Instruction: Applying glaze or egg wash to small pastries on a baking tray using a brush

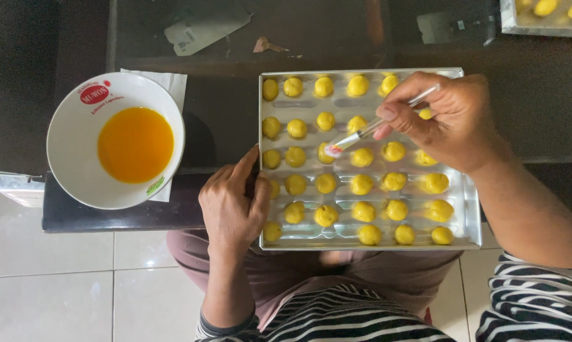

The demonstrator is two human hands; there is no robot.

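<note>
Brush (362, 134) in right hand (450, 120), left hand (232, 202) steadying tray (466, 215)

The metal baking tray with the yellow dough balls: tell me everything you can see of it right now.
The baking tray is a shiny, silvery rectangular pan with a low raised rim, lying flat on the dark table, its near edge overhanging toward the person's lap. It holds rows of small round yellow dough balls. The left hand grips its left rim. The right hand hovers above it, holding a small brush with a clear handle, its tip on one ball near the middle.
</note>
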